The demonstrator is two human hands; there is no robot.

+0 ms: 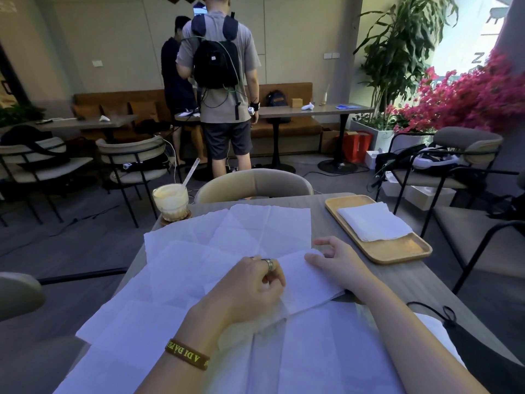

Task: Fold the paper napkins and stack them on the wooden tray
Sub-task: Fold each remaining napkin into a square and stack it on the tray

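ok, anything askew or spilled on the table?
Nothing spilled. The folded napkin on the wooden tray sits off-centre, overhanging the tray's right rim. The unfolded napkins overlap loosely; the drink stands upright.

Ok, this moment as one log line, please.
phase: folding | left hand: holds napkin | right hand: pinches its corner | tray: one folded napkin

Head-worn wide-angle camera looks forward and down, close over the table [403,282].
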